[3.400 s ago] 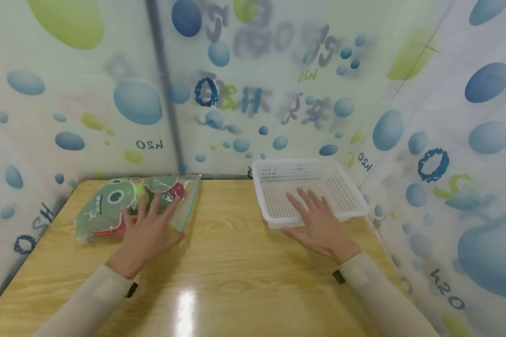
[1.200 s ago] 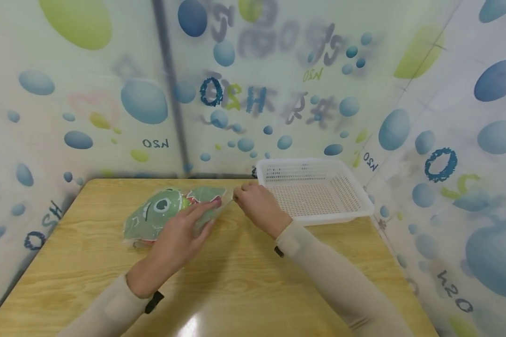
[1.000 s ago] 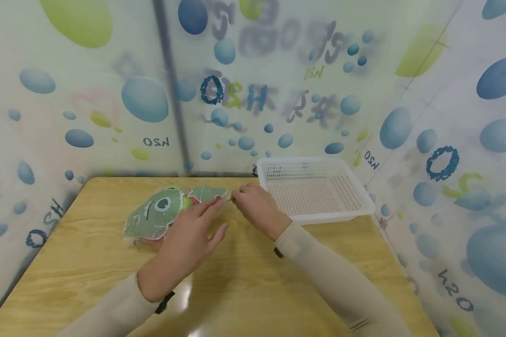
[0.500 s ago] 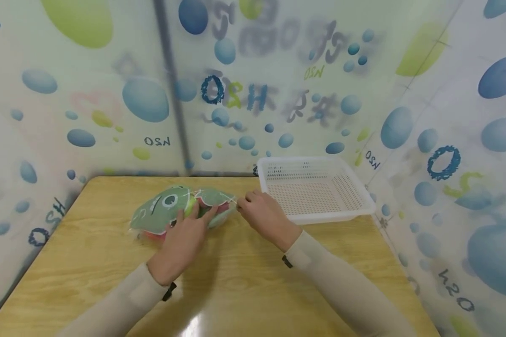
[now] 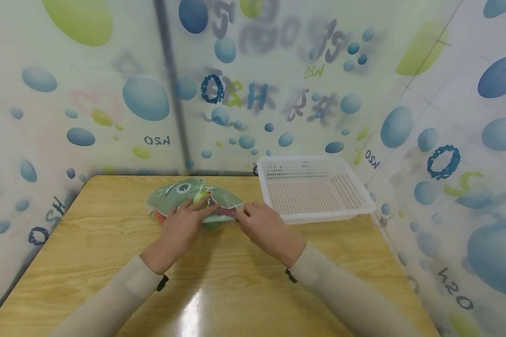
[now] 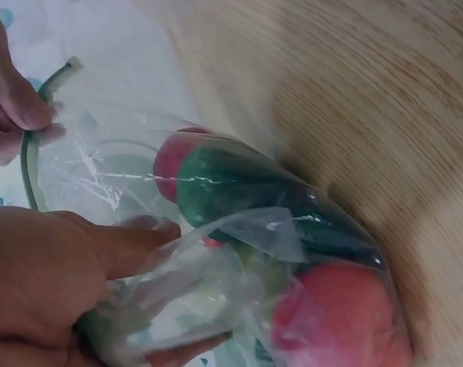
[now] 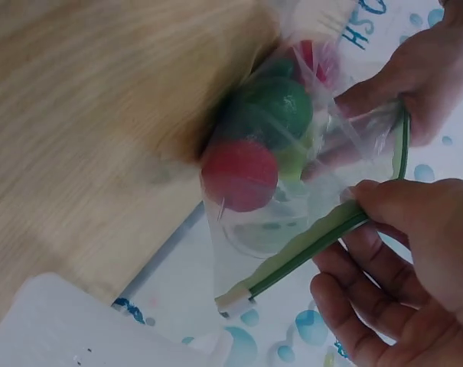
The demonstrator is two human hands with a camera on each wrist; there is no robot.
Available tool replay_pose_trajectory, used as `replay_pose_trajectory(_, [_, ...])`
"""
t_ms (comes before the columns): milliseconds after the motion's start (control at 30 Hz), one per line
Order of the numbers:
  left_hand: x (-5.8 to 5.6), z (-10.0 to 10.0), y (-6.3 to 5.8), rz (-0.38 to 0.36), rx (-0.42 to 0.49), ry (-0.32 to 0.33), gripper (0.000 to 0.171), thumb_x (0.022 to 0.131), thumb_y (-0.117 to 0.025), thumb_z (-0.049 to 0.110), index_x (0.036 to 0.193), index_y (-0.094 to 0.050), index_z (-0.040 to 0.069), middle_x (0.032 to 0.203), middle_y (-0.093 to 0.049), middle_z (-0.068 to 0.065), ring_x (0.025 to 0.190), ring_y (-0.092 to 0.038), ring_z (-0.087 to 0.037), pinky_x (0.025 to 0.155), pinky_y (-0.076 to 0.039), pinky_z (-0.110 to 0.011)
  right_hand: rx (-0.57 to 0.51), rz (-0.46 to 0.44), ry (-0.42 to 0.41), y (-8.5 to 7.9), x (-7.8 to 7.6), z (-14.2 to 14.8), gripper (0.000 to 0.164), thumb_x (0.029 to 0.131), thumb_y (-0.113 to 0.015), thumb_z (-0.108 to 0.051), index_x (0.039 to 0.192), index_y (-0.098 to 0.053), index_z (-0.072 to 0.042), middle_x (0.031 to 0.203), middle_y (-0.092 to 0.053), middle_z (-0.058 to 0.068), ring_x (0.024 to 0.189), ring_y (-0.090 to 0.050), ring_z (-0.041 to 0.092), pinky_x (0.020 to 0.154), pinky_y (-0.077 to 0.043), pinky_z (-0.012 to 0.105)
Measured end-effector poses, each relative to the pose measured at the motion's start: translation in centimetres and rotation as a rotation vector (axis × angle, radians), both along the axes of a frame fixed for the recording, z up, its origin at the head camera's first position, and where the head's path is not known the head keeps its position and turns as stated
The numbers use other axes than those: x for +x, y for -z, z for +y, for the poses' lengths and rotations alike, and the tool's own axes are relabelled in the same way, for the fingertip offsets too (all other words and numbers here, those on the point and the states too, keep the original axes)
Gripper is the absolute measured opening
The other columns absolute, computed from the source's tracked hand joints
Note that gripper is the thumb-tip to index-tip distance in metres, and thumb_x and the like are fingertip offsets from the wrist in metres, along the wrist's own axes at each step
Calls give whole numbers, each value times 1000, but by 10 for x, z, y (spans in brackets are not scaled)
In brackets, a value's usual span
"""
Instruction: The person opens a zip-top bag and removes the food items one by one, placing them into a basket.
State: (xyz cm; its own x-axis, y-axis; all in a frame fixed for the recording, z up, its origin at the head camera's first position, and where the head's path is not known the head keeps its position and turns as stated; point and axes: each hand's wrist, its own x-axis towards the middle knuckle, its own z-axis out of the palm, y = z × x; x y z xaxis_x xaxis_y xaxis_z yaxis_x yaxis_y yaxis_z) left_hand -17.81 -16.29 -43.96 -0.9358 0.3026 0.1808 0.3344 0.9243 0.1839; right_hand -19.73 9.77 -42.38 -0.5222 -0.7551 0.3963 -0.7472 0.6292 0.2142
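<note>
A clear zip bag (image 5: 174, 194) with a green cartoon face printed on it lies on the table, toward the middle. Through the plastic show a round red piece (image 7: 240, 176), a dark green one (image 7: 281, 107) and a smaller pink-red one (image 7: 314, 63); their kind is unclear. My left hand (image 5: 181, 231) holds the bag's near side, thumb on one face and fingers seen through the plastic. At the bag's right end my right hand (image 5: 270, 229) pinches the green zip strip (image 7: 315, 245) between thumb and forefinger, its other fingers loosely bent.
A white perforated plastic basket (image 5: 316, 217) stands at the back right, just beyond my right hand. Behind the wooden table (image 5: 244, 290) rises a patterned curtain wall (image 5: 253, 140), which also closes both sides.
Both hands have gone from hovering apart to holding the bag. It has shifted right from the table's left side and turned slightly. Lately the left fingers have moved along its near edge.
</note>
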Motion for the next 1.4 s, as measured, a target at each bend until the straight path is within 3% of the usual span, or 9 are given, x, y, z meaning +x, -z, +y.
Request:
replay_pose_trajectory(133, [5,5,0,39,9,6,67,102,-86,0,164,-68,19,174,-61,-20,149,-66,-58,114,-54,-83,-18,0,-19,2,4,-2,19,104,-92,-26,118,-85,-16,104,-78,1,93,-74,15,80,-63,31])
replay_pose_trajectory(333, [12,20,1,155,54,107,60,102,-92,25,158,-74,17,162,-70,-23,142,-73,-52,113,-59,-77,-71,-33,-42,8,0,-2,20,106,-89,-30,121,-87,-16,106,-79,-1,94,-75,13,83,-64,30])
replay_pose_trajectory(400, [13,23,1,182,54,123,53,102,-92,22,153,-79,19,159,-73,-21,142,-74,-50,111,-62,-74,-93,-55,-43,11,-1,0,21,106,-89,-31,121,-88,-16,105,-78,-1,93,-74,13,82,-65,29])
replay_pose_trajectory(500, [14,24,1,221,38,128,46,101,-89,7,144,-84,20,155,-77,-17,138,-77,-46,108,-65,-67,-126,-86,-38,12,-3,5,22,103,-92,-32,119,-89,-16,104,-77,-1,90,-74,13,80,-66,28])
replay_pose_trajectory(667, [17,17,2,299,68,128,39,100,-82,-7,134,-88,13,142,-84,-16,125,-82,-42,104,-68,-59,-154,-155,-2,11,-2,21,26,97,-99,-25,117,-88,-14,105,-75,2,93,-74,16,79,-66,29])
replay_pose_trajectory(833, [23,3,2,307,102,72,33,104,-82,-1,135,-87,9,140,-85,-16,122,-83,-43,103,-68,-61,-176,-227,30,12,-3,32,16,100,-95,-16,112,-84,-14,107,-74,2,97,-75,16,79,-66,27])
replay_pose_trajectory(1000, [26,-1,1,320,112,45,33,103,-85,5,136,-86,8,141,-85,-17,122,-82,-46,105,-67,-63,-261,-326,-10,11,-5,35,10,107,-86,-13,114,-80,-11,106,-76,2,90,-74,13,78,-65,25])
replay_pose_trajectory(1200, [28,18,-5,371,100,86,47,96,-99,22,138,-82,9,134,-85,-12,120,-80,-42,101,-68,-59,-339,-397,-55,13,-6,34,10,108,-83,-9,118,-80,-6,107,-77,6,89,-75,13,79,-64,22])
replay_pose_trajectory(1400, [26,44,-8,376,152,159,35,98,-97,28,129,-84,15,123,-85,-4,120,-78,-34,102,-66,-59,-400,-410,-71,14,-7,28,27,104,-88,-6,127,-74,-1,102,-79,7,86,-76,14,76,-63,21])
